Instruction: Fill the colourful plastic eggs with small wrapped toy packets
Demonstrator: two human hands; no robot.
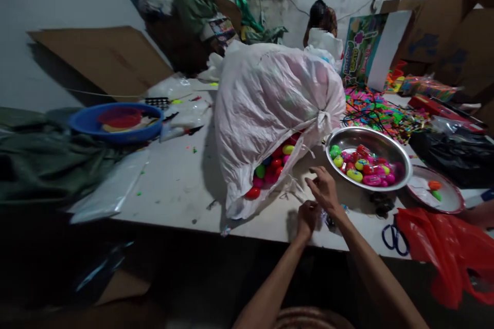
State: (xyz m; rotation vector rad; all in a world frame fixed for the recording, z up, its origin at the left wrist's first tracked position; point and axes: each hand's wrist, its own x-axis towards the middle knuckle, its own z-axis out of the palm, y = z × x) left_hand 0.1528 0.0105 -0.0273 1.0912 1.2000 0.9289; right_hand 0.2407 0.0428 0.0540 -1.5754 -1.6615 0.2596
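Small glinting pieces [329,221] are best steadied by the left hand [306,219] (curled, contents unclear), beside the loosely parted right hand [323,188].

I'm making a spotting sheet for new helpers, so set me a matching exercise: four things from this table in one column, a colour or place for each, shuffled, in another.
Things:
1. sack
2. metal bowl
3. scissors
4. tub

Descriptions:
A. blue, on the left side of the table
B. right next to the red bag
C. white, colourful eggs showing at its opening
D. shiny silver, right of the sack

Pairs: 1-C, 2-D, 3-B, 4-A
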